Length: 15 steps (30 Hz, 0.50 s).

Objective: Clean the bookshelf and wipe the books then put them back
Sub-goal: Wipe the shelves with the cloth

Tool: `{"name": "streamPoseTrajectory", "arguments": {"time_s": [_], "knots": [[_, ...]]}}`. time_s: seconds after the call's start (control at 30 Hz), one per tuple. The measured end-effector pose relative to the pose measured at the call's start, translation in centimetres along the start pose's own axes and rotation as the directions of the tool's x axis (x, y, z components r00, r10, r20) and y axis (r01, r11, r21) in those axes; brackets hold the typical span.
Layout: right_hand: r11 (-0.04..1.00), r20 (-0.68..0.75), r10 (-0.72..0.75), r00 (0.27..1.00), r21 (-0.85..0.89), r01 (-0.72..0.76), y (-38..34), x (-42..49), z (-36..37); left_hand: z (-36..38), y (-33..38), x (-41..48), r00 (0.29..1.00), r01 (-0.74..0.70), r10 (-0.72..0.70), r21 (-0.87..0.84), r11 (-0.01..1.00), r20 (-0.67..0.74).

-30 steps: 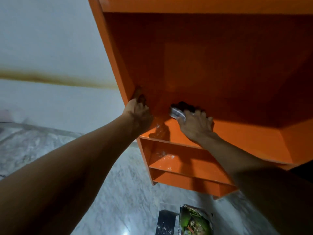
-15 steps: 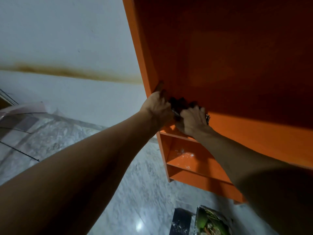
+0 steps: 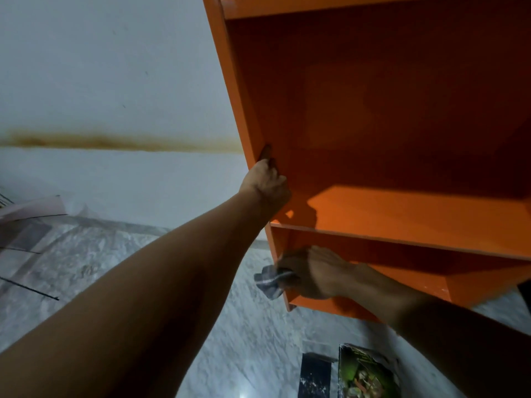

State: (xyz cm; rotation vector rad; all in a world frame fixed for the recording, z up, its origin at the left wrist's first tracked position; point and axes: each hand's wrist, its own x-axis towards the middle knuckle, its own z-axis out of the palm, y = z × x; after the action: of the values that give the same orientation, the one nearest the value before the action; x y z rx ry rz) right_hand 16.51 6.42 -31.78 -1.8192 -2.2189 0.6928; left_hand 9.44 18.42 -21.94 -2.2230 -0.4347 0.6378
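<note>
L hand [image 3: 265,182] grips orange bookshelf [image 3: 402,214] by its left front edge. R hand [image 3: 313,272] clutches grey cloth [image 3: 271,281] at bookshelf's lower-shelf left edge. 2 books [image 3: 365,373] lie on marble floor [image 3: 115,268] below bookshelf, w/ open floor to its left.

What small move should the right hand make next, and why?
Probably sweep the cloth rightward along the lower shelf: the right hand holds it at that shelf's left end, the left hand grips the side panel, and books lie on the floor.
</note>
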Motion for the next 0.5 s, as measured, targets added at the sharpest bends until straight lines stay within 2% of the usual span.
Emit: {"name": "streamPoseTrajectory", "arguments": {"time_s": [0.1,0.2,0.23,0.27,0.37,0.5], "knots": [[0.994,-0.241,0.107,0.965,0.007,-0.109,-0.3,-0.1,0.2,0.2,-0.1,-0.1,0.999,-0.011,0.011,-0.004,1.000,-0.032],[0.936,-0.528,0.194,0.827,-0.153,-0.318,0.8,1.0,-0.1,0.3,0.0,-0.4,0.999,-0.021,0.019,-0.039,0.999,-0.045],[0.896,-0.581,0.220,0.784,-0.197,-0.397,1.2,1.4,0.2,0.3,0.0,-0.4,0.998,-0.021,0.017,-0.062,0.998,-0.059],[0.860,-0.607,0.238,0.758,-0.231,-0.456,1.4,1.8,0.6,0.4,0.1,-0.4,0.997,-0.021,0.016,-0.082,0.996,-0.070],[0.804,-0.569,0.233,0.789,-0.345,-0.485,1.9,3.3,2.5,0.8,0.3,-0.5,0.995,-0.037,0.027,-0.112,0.993,-0.091],[0.839,-0.577,0.293,0.762,-0.227,-0.494,1.3,4.4,2.8,1.4,1.1,-0.2,0.996,-0.026,0.015,-0.120,0.992,-0.093]]}}
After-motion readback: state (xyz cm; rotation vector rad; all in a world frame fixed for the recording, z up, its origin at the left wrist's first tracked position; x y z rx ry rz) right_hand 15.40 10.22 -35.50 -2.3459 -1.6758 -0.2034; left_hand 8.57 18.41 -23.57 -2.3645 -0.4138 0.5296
